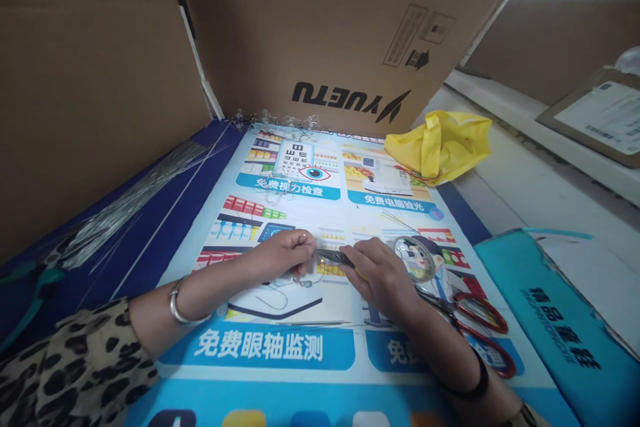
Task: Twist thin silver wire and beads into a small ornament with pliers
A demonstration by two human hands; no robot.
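Note:
Over the middle of the printed poster (345,307), my left hand (289,255) is closed in a pinch on a thin wire piece (305,283) with small beads hanging below the fingers. My right hand (376,272) is wrapped round dark-tipped pliers (330,255), whose jaws point left and reach my left fingertips. The exact spot where the jaws meet the wire is too small to tell. A roll of clear tape (414,258) lies just right of my right hand. Red-handled scissors (480,313) lie beside my right forearm, partly hidden by it.
Cardboard boxes (320,20) stand behind and at left. A bundle of wires (125,207) and green-handled pliers (43,280) lie at left. Wire pieces (275,121) sit at the poster's far edge. A yellow bag (440,147) and a teal bag (555,313) lie at right.

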